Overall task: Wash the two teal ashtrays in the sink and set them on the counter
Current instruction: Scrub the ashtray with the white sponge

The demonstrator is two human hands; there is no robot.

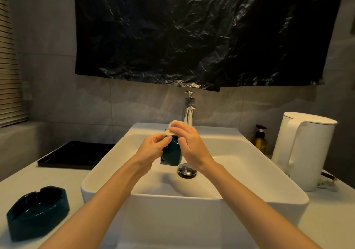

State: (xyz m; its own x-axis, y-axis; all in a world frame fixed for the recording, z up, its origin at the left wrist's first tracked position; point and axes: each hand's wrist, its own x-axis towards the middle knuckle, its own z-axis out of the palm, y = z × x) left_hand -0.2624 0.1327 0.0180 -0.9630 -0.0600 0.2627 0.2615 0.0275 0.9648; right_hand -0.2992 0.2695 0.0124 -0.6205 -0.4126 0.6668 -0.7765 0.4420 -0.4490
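Two teal ashtrays are in view, but we start with the biggest thing: a crinkled black plastic sheet hanging on the wall above the sink. The sink itself is a white rectangular basin. Right of the sink stands a white kettle; left of it, towards the back, lies a flat black tray. The first ashtray sits upright on the counter left of the sink, near its front corner. We see the second ashtray held on edge over the sink, above the drain plug. The left hand grips it, fingers curled round its side. The right hand curls over a pale sponge and presses it on the ashtray's top edge. A chrome tap rises behind the sink, and an amber pump bottle stands between sink and kettle.
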